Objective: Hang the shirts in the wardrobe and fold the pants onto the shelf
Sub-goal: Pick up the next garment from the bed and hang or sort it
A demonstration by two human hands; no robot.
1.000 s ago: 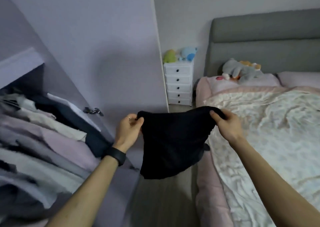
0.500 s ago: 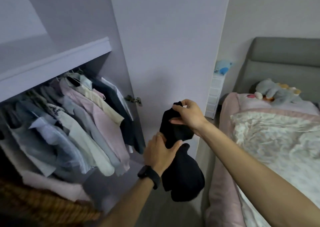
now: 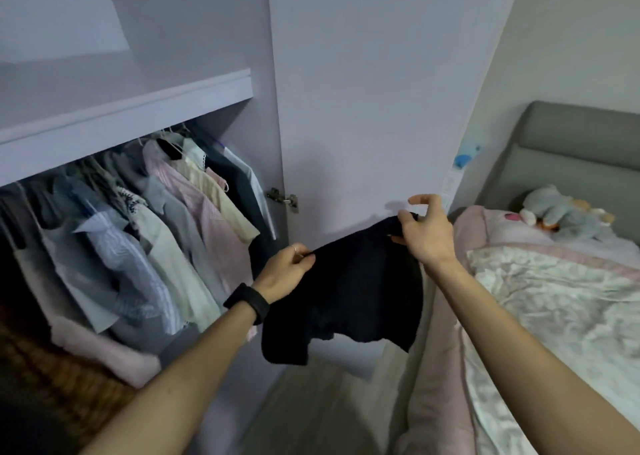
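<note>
A black garment (image 3: 349, 291) hangs spread between my hands in front of the open wardrobe door (image 3: 363, 108). My left hand (image 3: 284, 274) pinches its left top corner. My right hand (image 3: 427, 232) pinches the right top corner with thumb and lower fingers, the upper fingers lifted off. Whether it is a shirt or short pants I cannot tell. To the left, several shirts (image 3: 166, 232) hang on a rail under the wardrobe's pale shelf (image 3: 131, 115).
A bed with a floral cover (image 3: 561, 316) and pink edge fills the right side, soft toys (image 3: 561, 215) near its grey headboard (image 3: 581, 149). A brown woven basket (image 3: 52, 378) sits low left. Wooden floor (image 3: 311, 413) runs between wardrobe and bed.
The garment was bunched with the right hand above the left half a second ago; now it is pulled out wide between both hands. My view has turned further toward the wardrobe.
</note>
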